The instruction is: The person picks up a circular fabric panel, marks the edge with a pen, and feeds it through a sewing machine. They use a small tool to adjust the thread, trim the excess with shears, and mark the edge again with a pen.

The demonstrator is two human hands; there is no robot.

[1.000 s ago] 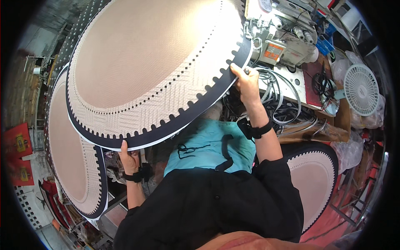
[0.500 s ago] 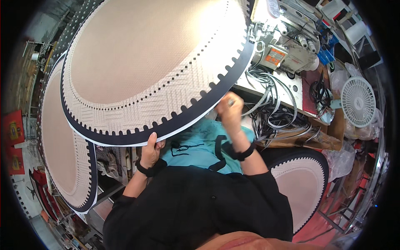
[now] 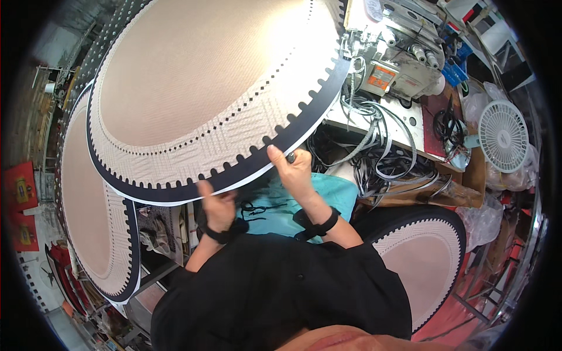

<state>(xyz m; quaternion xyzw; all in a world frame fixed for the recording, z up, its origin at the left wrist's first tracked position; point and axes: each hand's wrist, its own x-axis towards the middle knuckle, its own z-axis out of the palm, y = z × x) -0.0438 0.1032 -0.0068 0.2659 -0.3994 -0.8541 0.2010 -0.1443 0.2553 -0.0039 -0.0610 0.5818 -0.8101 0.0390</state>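
A large oval mat (image 3: 187,76), beige with a patterned band, a dark scalloped border and a white outer rim, covers the upper middle. My right hand (image 3: 294,175) grips its near edge, thumb on top of the dark border and fingers curled at the rim; a small dark object, perhaps a ring, shows on one finger. Further left, my left hand (image 3: 219,212) is at the same edge, its thumb reaching up to the border. Motion smears its fingers, so its grip cannot be made out. The mat's far right edge lies beside a sewing machine (image 3: 404,73).
Another such mat (image 3: 88,205) hangs at the left, and one (image 3: 418,263) stands at the lower right. Tangled grey and black strips (image 3: 374,140) spill off the machine table by a cardboard box (image 3: 451,196). A white fan (image 3: 502,136) stands at the right. Turquoise cloth (image 3: 333,199) covers my lap.
My right hand has moved left and nearer along the rim, from beside the mat onto its edge. My left hand has shifted slightly and blurred. The mat has moved a little to the left.
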